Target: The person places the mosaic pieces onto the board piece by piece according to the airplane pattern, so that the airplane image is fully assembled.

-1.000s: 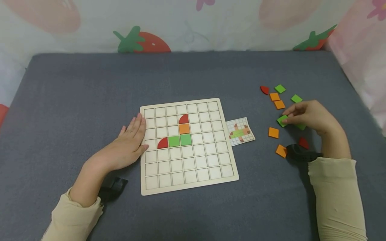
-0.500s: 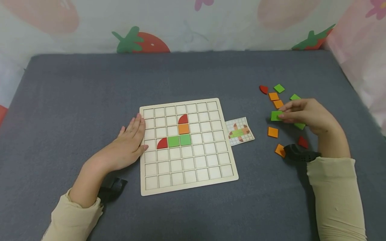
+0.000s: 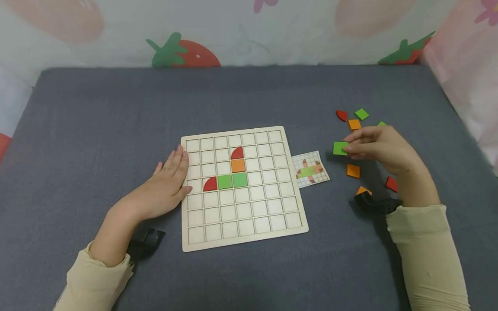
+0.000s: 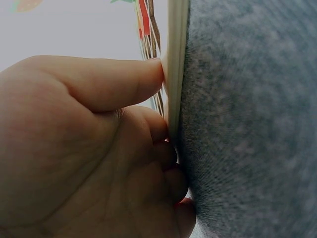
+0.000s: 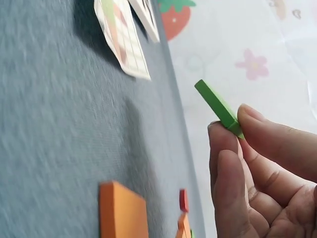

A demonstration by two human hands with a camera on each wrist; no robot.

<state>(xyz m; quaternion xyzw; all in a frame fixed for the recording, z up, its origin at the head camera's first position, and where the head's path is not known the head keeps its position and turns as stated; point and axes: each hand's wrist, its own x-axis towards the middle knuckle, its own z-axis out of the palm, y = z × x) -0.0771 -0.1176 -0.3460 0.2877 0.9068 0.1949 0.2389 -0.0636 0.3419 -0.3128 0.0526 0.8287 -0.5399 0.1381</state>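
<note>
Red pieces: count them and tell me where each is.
4: a red piece and another red piece on the board, one beyond the right hand, one beside its wrist. Others may be hidden.

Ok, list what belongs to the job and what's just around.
Job, likely:
wooden grid board
tiles on it
green square tile in right hand
pattern card
loose green, orange, red tiles

Just around:
grey cloth
strawberry-print backdrop

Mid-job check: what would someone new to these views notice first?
Probably the pale square wooden grid board near the middle of the dark grey cloth-covered table, bearing five flat red, orange and green tiles. Next, perhaps, the bright green square tile pinched in the person's right hand, raised above the table to the board's right.
</note>
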